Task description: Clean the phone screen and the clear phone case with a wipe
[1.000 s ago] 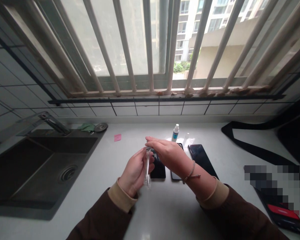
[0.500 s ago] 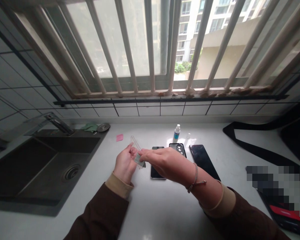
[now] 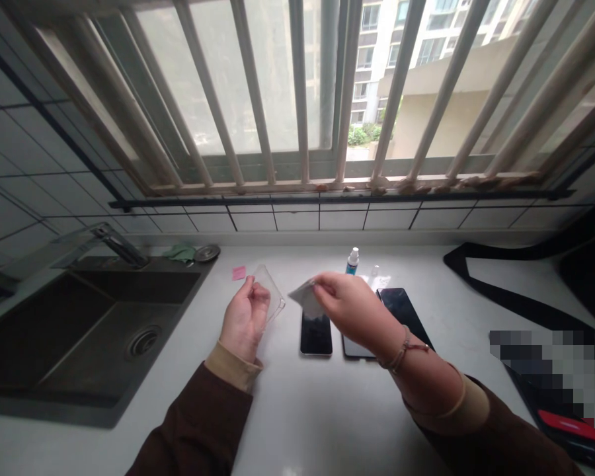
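Observation:
A clear phone case (image 3: 272,289) is gripped in my left hand (image 3: 244,317), tilted above the counter. My right hand (image 3: 344,299) pinches a thin grey cloth (image 3: 303,289) by its edge, apart from the case. Below the cloth lies a black phone (image 3: 316,334), screen up. Another phone or case (image 3: 359,348) is mostly covered by my right hand. A larger dark phone (image 3: 405,311) lies to the right, partly behind my wrist. Beyond my right hand stands a small white spray bottle (image 3: 352,262), its lower part hidden.
A dark sink (image 3: 104,344) with a chrome faucet (image 3: 121,244) is on the left. On the white counter (image 3: 297,423) lie a pink note (image 3: 238,273), a green cloth (image 3: 179,252), a clear cap (image 3: 375,270) and a black strap (image 3: 496,284). A barred window rises behind.
My right hand has moved right and up with the grey cloth, away from the clear case. My left hand still holds the case, now more fully visible.

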`<action>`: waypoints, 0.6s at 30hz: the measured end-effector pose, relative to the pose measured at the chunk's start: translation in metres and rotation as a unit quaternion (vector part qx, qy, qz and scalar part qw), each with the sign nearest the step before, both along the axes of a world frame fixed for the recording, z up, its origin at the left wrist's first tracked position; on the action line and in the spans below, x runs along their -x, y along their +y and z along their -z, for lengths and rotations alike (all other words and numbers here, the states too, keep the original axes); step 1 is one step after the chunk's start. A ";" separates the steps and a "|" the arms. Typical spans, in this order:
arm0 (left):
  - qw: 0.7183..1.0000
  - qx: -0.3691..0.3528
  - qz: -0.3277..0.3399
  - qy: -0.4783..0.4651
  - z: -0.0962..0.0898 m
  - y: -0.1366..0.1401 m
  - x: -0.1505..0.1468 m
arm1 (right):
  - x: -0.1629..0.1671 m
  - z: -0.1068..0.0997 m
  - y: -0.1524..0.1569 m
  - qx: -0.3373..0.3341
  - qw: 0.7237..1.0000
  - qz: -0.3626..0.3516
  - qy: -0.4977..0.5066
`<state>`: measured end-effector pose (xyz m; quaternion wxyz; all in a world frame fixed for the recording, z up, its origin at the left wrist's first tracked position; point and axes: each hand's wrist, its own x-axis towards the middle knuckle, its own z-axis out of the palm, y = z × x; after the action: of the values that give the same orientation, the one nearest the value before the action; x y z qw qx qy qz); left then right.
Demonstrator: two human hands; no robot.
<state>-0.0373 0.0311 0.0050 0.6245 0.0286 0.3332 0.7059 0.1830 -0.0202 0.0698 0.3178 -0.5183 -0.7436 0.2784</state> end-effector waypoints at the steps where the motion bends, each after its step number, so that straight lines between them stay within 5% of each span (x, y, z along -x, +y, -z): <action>1: 1.000 -0.011 0.000 -0.002 -0.004 -0.002 -0.001 | 0.000 0.002 0.002 0.012 0.998 0.037 0.043; 7: 0.998 -0.061 0.028 0.010 -0.013 -0.011 -0.010 | 0.019 0.026 0.001 0.076 0.988 0.015 0.134; 14: 0.999 -0.015 0.039 0.025 -0.010 -0.015 -0.009 | 0.035 0.039 -0.008 0.038 0.995 -0.005 0.097; 18: 0.999 -0.002 0.029 0.031 -0.011 -0.014 -0.009 | 0.043 0.035 -0.017 0.099 0.976 -0.079 0.175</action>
<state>-0.0283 0.0168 0.0163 0.6343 0.0611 0.3497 0.6868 0.1398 -0.0374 0.0351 0.3670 -0.4299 -0.6838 0.4614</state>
